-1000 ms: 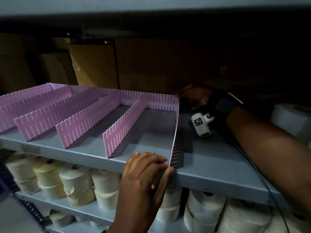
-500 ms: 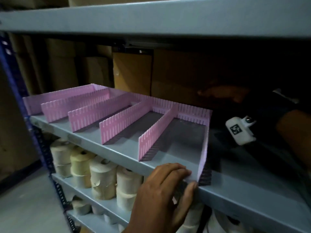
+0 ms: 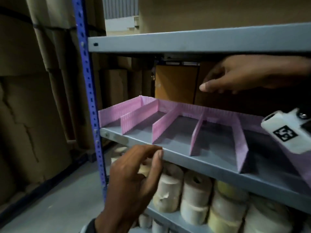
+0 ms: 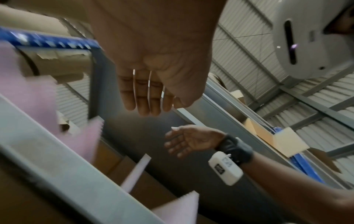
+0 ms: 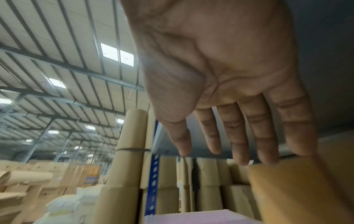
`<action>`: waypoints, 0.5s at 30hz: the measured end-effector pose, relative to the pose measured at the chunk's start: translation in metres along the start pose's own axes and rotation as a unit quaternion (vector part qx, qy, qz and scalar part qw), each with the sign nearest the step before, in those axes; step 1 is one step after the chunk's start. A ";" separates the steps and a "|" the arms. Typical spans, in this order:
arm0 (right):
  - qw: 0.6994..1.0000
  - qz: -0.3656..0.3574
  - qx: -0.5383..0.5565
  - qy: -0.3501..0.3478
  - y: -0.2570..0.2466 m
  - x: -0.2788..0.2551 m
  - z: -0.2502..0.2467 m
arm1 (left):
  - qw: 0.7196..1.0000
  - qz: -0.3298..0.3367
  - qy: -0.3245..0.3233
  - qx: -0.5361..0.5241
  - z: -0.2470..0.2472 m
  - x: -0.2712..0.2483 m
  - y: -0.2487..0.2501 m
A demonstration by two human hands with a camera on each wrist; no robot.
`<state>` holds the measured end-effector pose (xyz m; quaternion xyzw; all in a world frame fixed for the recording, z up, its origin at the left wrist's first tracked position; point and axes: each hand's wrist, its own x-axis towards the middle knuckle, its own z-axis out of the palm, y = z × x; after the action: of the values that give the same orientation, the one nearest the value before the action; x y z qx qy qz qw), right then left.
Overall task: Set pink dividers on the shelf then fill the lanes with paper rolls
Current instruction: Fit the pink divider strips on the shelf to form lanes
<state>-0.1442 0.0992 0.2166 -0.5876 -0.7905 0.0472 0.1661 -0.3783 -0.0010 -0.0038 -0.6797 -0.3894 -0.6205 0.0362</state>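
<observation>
Pink slotted dividers (image 3: 173, 125) stand on the grey middle shelf (image 3: 202, 163) and split it into several empty lanes, closed at the back by a pink strip (image 3: 191, 109). My left hand (image 3: 134, 175) hovers in front of the shelf's front edge with loosely bent fingers and holds nothing. In the left wrist view the left hand (image 4: 151, 84) shows straight fingers. My right hand (image 3: 235, 76) floats above the back of the lanes, fingers extended, empty. The right wrist view shows the right hand (image 5: 229, 121) spread flat. Paper rolls (image 3: 195, 197) fill the shelf below.
A blue perforated upright (image 3: 90, 105) stands at the rack's left corner. The upper grey shelf (image 3: 193, 41) hangs close over my right hand. Tall brown cardboard tubes (image 3: 47, 64) stand left of the rack. The white wrist camera (image 3: 289, 130) is at the right.
My left hand has come off the front end of the rightmost divider and slid left along the shelf edge. My right hand has lifted from the back corner and opened. The view swung left.
</observation>
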 end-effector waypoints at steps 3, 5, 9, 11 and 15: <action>1.000 -0.027 0.002 -0.003 -0.046 0.018 0.024 | 0.999 -0.038 0.001 0.003 -0.036 0.005 -0.041; 1.000 -0.029 0.000 -0.005 -0.068 0.033 0.040 | 0.999 -0.046 -0.006 0.010 -0.056 0.007 -0.065; 0.999 -0.028 -0.004 -0.027 -0.098 0.077 0.067 | 0.998 -0.053 -0.021 0.029 -0.086 0.017 -0.108; 0.999 -0.015 -0.005 -0.033 -0.108 0.103 0.079 | 0.997 -0.062 -0.013 0.034 -0.092 0.021 -0.124; 0.996 0.022 0.010 -0.091 -0.119 0.163 0.104 | 0.997 -0.075 -0.013 0.022 -0.090 0.035 -0.153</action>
<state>-0.3275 0.2295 0.1843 -0.5963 -0.7888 0.1121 0.0982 -0.5425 0.0739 -0.0194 -0.6555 -0.4531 -0.6042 -0.0006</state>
